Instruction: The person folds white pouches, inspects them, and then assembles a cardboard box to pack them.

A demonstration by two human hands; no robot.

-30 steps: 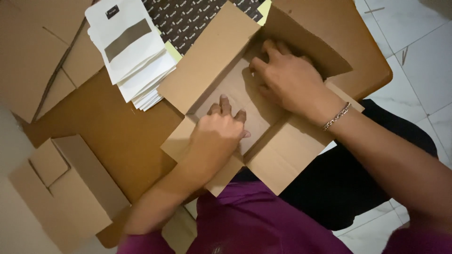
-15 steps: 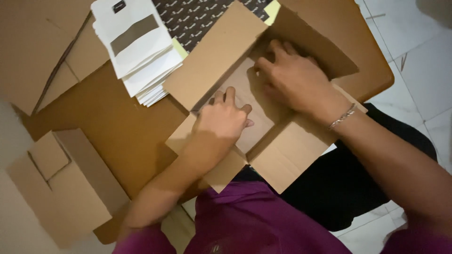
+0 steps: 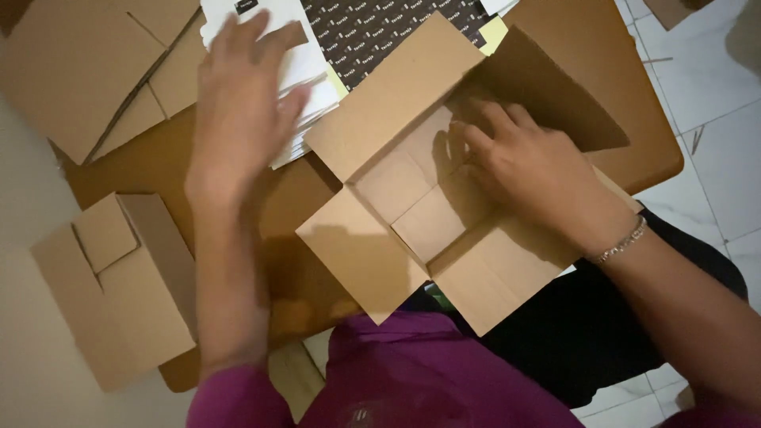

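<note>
The open brown corrugated cardboard box (image 3: 432, 194) is sitting on the brown wooden tabletop (image 3: 602, 71), its four top flaps standing outward. The inner bottom flaps are lying folded flat, so the base appears formed; nothing is lying inside yet, and the top is not yet closed.

The right hand (image 3: 539, 170) is pressing down inside the box, fingers spread against the floor and far wall, gripping nothing. A silver chain bracelet (image 3: 622, 242) is circling its wrist. The left hand (image 3: 242, 103) is hovering wide open, fingers splayed, over the stack of white paper envelopes (image 3: 305, 79) just beside the box; whether it is touching the stack cannot be told, as the hand is motion-blurred.

A second, closed brown cardboard box (image 3: 119, 285) is resting at the tabletop's near left corner. Flattened brown cardboard sheets (image 3: 87, 63) are lying at the far left, cut off by the frame edge. A black patterned sheet (image 3: 380, 28) is partly hidden beneath the envelopes and box flap.
</note>
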